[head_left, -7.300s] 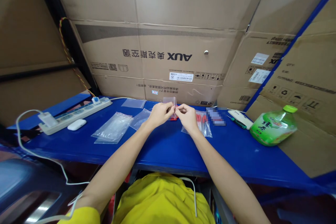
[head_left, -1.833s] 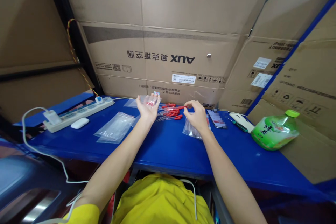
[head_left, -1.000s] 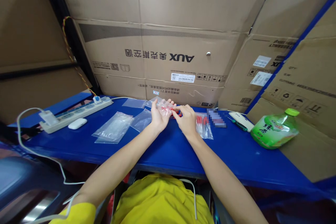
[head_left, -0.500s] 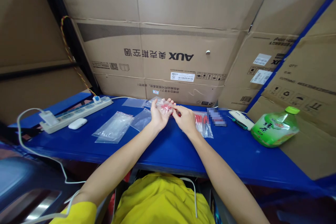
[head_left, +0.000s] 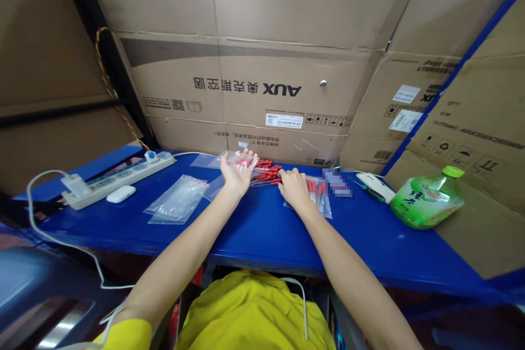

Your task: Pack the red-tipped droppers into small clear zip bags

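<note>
My left hand is palm up with its fingers curled around a clear plastic zip bag that has red pieces inside. Beside it, by the cardboard wall, lies a loose pile of thin red-capped pens. At the pile's right edge, my right hand is closed, back upward, with a red pen tip showing by its thumb; its fingertips are partly hidden. Filled clear bags of red-capped pens lie just right of that hand. A stack of flat clear bags rests left of my left forearm.
A white power strip with a plugged-in charger and a white earphone case sit on the blue table at left. To the right are a white device and a green bottle. Cardboard walls the back.
My right hand has left the bag at my left hand and moved right to the pen pile. My left hand has shifted slightly left with the bag, uncovering the pile.
</note>
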Demonstrator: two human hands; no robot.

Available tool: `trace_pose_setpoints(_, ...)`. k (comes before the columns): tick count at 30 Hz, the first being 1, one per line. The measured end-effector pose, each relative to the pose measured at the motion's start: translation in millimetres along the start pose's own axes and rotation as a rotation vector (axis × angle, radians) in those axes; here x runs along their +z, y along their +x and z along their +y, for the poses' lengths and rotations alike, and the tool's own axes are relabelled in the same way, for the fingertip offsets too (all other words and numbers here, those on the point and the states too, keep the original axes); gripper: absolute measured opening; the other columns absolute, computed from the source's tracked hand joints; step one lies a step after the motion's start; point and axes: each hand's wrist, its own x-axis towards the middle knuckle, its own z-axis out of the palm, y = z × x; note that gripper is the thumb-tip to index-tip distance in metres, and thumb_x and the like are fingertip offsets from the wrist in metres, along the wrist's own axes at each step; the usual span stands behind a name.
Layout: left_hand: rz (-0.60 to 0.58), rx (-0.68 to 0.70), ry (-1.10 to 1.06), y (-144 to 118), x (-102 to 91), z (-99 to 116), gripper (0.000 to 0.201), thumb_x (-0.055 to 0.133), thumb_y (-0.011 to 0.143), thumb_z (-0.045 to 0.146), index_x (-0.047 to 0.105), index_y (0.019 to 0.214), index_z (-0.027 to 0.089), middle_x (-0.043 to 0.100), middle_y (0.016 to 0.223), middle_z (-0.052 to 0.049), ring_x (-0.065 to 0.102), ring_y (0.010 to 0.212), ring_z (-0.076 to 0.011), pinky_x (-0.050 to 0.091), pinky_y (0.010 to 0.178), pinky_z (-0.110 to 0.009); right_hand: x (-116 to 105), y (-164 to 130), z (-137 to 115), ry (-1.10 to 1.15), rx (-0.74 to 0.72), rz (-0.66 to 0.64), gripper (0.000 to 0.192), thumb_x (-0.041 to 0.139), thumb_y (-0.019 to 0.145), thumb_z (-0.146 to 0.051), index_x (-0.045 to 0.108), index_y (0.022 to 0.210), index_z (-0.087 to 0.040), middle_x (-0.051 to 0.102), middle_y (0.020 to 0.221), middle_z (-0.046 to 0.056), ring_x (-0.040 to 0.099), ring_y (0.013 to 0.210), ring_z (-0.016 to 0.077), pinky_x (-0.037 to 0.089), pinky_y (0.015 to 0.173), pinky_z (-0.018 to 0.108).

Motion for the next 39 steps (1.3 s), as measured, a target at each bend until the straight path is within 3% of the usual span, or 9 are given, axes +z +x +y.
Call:
trace_pose_setpoints(8, -0.009, 0.016, 0.016, 1, 0.8, 2, 0.028, 0.043, 0.101, 0.044, 0.055, 0.090, 0.021, 0.070, 0.090, -0.009, 0.072, 0.089, -0.0217, 0.060, 0.094, -0.041, -5, 4, 17, 0.176, 0.008, 0.030, 0.016, 0.061, 0.100, -0.020, 0.073, 0.110, -0.023, 0.075, 0.118, 0.012, 0.058, 0.119, 0.0302, 0.042, 0.096, 0.043)
trace_pose_setpoints(15, 0.007, 0.072, -0.038, 9, -0.6, 13, 0.027, 0.045, 0.101, 0.046, 0.053, 0.094, 0.021, 0.069, 0.093, -0.009, 0.071, 0.092, -0.0217, 0.060, 0.094, -0.040, -27, 4, 26, 0.585, -0.033, 0.425, 0.020, 0.060, 0.099, -0.029, 0.075, 0.108, -0.021, 0.077, 0.100, 0.008, 0.067, 0.093, 0.0242, 0.049, 0.092, 0.037)
trace_pose_setpoints(18, 0.004, 0.090, -0.053, 12, -2.1, 16, 0.027, 0.044, 0.101, 0.047, 0.052, 0.093, 0.021, 0.069, 0.091, -0.008, 0.071, 0.091, -0.0214, 0.060, 0.094, -0.039, -34, 0, 18, 0.653, -0.089, 0.518, 0.019, 0.061, 0.097, -0.029, 0.076, 0.103, -0.021, 0.076, 0.096, 0.007, 0.067, 0.090, 0.0239, 0.049, 0.090, 0.037)
trace_pose_setpoints(22, -0.007, 0.085, -0.034, 10, -1.6, 11, 0.027, 0.045, 0.100, 0.046, 0.054, 0.093, 0.021, 0.070, 0.090, -0.008, 0.071, 0.088, -0.0211, 0.059, 0.093, -0.039, -35, -4, 4, 0.666, -0.208, 0.503, 0.015, 0.064, 0.095, -0.027, 0.077, 0.100, -0.023, 0.078, 0.097, 0.006, 0.067, 0.094, 0.0246, 0.048, 0.091, 0.039)
trace_pose_setpoints(28, -0.063, -0.001, 0.029, -2, -1.9, -14, 0.024, 0.047, 0.100, 0.039, 0.058, 0.092, 0.020, 0.072, 0.088, -0.008, 0.071, 0.082, -0.0210, 0.059, 0.092, -0.040, -23, -5, -17, 0.663, -0.303, 0.443, 0.013, 0.069, 0.098, -0.029, 0.078, 0.105, -0.025, 0.077, 0.093, 0.005, 0.065, 0.092, 0.0255, 0.047, 0.087, 0.040)
trace_pose_setpoints(34, -0.072, -0.093, 0.109, -11, -5.6, -31, 0.024, 0.048, 0.100, 0.037, 0.062, 0.096, 0.018, 0.074, 0.090, -0.009, 0.073, 0.083, -0.0233, 0.059, 0.096, -0.045, -14, -7, -31, 0.788, -0.254, 0.391, 0.019, 0.067, 0.095, -0.022, 0.076, 0.111, -0.022, 0.074, 0.103, 0.008, 0.066, 0.090, 0.0242, 0.053, 0.086, 0.037)
trace_pose_setpoints(39, -0.080, -0.102, 0.149, -13, -6.4, -34, 0.024, 0.046, 0.101, 0.036, 0.061, 0.095, 0.018, 0.075, 0.087, -0.008, 0.073, 0.079, -0.0224, 0.060, 0.096, -0.046, -13, -8, -33, 0.808, -0.211, 0.393, 0.015, 0.063, 0.095, -0.022, 0.077, 0.101, -0.022, 0.075, 0.098, 0.006, 0.066, 0.088, 0.0233, 0.053, 0.087, 0.036)
